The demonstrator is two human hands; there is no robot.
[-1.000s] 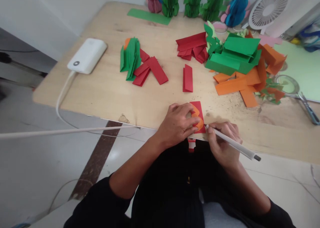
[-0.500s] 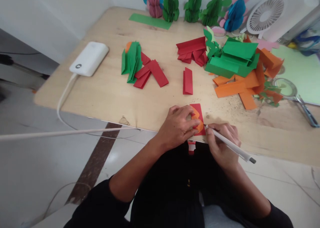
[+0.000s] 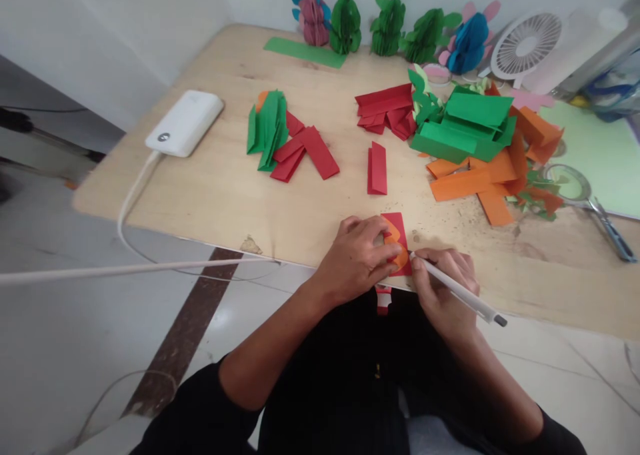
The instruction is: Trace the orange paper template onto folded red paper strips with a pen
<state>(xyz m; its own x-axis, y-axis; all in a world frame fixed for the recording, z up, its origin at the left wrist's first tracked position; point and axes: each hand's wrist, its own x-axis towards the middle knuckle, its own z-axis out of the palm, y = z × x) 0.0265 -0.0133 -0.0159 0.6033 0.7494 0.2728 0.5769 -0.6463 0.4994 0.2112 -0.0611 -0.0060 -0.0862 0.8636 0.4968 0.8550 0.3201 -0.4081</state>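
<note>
At the table's front edge, my left hand [image 3: 357, 255] pins an orange paper cutout [image 3: 396, 258] with rounded lobes flat onto a piece of red paper [image 3: 404, 232]. Its fingers are bent and partly cover the cutout. In my right hand [image 3: 447, 285] is a white pen [image 3: 463, 294], gripped near the tip and slanting down to the right. The pen's point is at the right side of the orange cutout, over the red paper; any line there is too small to make out.
A folded red strip [image 3: 378, 168] lies ahead of my hands. Green folded paper [image 3: 270, 128] is to the left, a green and orange paper pile [image 3: 465, 125] to the right. Scissors [image 3: 607, 225], a power bank [image 3: 185, 123], a fan [image 3: 527, 45] and several paper figures [image 3: 345, 25] are around.
The whole view has shifted slightly, so the table sits a little lower in the picture. Both hands keep nearly the same hold; the pen's rear end has moved slightly left.
</note>
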